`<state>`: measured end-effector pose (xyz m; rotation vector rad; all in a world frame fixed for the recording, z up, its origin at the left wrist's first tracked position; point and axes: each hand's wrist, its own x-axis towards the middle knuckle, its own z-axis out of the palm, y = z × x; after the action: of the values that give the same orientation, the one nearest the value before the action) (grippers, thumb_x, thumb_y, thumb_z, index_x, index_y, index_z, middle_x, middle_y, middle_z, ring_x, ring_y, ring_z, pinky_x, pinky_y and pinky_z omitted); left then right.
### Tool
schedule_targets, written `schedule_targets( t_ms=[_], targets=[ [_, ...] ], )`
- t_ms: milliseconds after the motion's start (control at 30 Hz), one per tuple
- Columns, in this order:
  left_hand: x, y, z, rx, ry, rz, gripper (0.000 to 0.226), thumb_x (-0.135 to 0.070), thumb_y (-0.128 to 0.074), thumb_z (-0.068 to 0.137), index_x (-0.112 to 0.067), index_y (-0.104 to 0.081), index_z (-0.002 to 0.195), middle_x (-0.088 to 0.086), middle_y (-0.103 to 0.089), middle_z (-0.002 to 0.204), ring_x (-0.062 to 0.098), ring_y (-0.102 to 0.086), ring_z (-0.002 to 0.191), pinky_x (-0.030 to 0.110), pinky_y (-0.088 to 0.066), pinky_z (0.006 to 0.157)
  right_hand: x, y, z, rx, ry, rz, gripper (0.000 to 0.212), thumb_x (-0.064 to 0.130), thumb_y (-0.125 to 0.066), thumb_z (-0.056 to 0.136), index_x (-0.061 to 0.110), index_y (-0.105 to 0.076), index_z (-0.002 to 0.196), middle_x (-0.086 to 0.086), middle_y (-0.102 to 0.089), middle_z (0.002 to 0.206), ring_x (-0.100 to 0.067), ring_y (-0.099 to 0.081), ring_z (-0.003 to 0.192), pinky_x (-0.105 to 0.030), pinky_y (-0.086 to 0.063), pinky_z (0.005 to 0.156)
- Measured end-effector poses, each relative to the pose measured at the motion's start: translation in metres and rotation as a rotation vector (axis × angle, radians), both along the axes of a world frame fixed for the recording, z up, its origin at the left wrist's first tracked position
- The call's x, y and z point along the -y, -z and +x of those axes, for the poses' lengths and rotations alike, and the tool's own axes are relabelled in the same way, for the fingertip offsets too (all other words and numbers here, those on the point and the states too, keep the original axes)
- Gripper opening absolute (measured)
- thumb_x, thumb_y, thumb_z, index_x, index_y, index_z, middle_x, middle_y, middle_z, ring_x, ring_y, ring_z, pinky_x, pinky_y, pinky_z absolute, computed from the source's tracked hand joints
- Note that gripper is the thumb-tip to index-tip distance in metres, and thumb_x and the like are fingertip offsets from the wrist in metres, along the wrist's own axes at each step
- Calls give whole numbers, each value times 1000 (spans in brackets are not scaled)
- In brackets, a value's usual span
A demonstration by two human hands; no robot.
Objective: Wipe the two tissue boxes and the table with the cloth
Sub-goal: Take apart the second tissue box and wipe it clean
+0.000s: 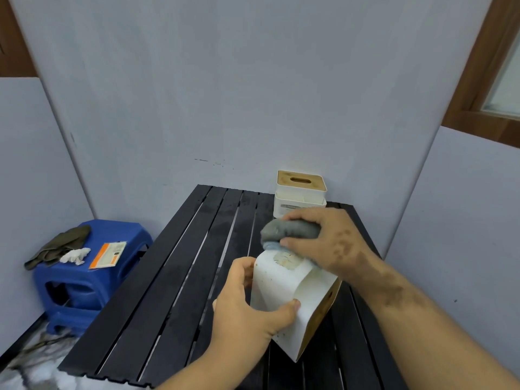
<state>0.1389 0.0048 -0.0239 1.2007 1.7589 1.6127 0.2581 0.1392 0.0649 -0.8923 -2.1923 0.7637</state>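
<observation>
A white tissue box is tilted on its side over the black slatted table, its wooden lid facing right. My left hand grips its near left side. My right hand holds a bunched grey cloth pressed against the box's upper end, where a stained patch shows. A second white tissue box with a wooden slotted top stands upright at the table's far edge, just behind my right hand.
A blue plastic stool stands left of the table, carrying a dark green rag, a crumpled white tissue and an orange-and-white packet. Grey wall panels close in behind and on both sides. The table surface looks damp.
</observation>
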Motion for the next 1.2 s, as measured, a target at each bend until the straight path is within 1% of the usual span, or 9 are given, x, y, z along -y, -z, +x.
schedule_targets(
  t_ms=[200, 433, 567, 667, 800, 933, 1033, 1100, 1200],
  targets=[
    [4, -1, -1, -27, 23, -18, 70, -51, -87, 47, -51, -51, 106, -28, -65, 110, 5, -59, 110, 42, -50, 97, -45, 12, 25, -167, 244, -175, 22, 17, -81, 83, 15, -75, 104, -1, -72, 89, -13, -68, 77, -10, -51, 54],
    [4, -1, -2, -44, 8, -14, 68, -52, -87, 46, -49, -53, 105, -30, -65, 110, 4, -57, 111, 37, -48, 97, -38, 27, 40, -283, 201, -245, 24, 21, -80, 84, 22, -71, 106, 0, -71, 95, -13, -69, 83, -24, -60, 63],
    [4, 0, -4, -51, 2, -19, 67, -47, -90, 50, -48, -53, 105, -28, -66, 109, 2, -58, 110, 33, -49, 94, -36, 27, 54, -290, 167, -313, 22, 20, -80, 83, 25, -71, 103, -4, -68, 103, -20, -70, 87, -37, -63, 59],
    [5, 1, -6, -76, 26, -26, 65, -38, -93, 55, -50, -53, 105, -28, -65, 110, 0, -58, 108, 19, -43, 87, -39, 26, 62, -312, 146, -372, 22, 16, -80, 82, 22, -72, 101, -9, -70, 102, -16, -73, 81, -32, -61, 58],
    [9, -4, -4, -111, 79, -23, 63, -23, -95, 61, -39, -56, 109, -32, -63, 109, -5, -56, 107, 0, -41, 78, -43, 23, 66, -315, 30, -397, 25, 11, -81, 80, 18, -73, 102, -10, -74, 101, -28, -73, 91, -33, -62, 70],
    [11, -8, -2, -122, 115, -25, 63, -17, -94, 62, -38, -56, 108, -35, -62, 110, -10, -55, 107, -4, -38, 78, -46, 16, 56, -238, -23, -319, 26, 14, -83, 79, 20, -73, 102, -3, -74, 99, -23, -72, 91, -30, -62, 74],
    [12, -7, -2, -125, 106, -17, 62, -24, -96, 60, -39, -56, 106, -32, -63, 109, -6, -56, 107, 1, -40, 79, -43, 12, 40, -153, 37, -212, 24, 18, -85, 77, 26, -73, 97, 3, -73, 95, -17, -71, 90, -24, -59, 72],
    [11, -3, -1, -129, 80, -6, 65, -41, -94, 55, -46, -54, 106, -28, -64, 109, 0, -56, 107, 12, -42, 84, -37, 9, 29, -62, 99, -87, 24, 20, -85, 78, 27, -71, 96, 6, -72, 94, -12, -68, 90, -18, -55, 70],
    [6, 2, 2, -119, 29, 4, 70, -57, -87, 48, -49, -52, 109, -23, -65, 108, 14, -56, 112, 36, -48, 92, -6, 4, 13, 23, 42, 96, 21, 20, -81, 78, 28, -72, 96, 15, -68, 91, -5, -63, 90, -25, -54, 80]
  ],
)
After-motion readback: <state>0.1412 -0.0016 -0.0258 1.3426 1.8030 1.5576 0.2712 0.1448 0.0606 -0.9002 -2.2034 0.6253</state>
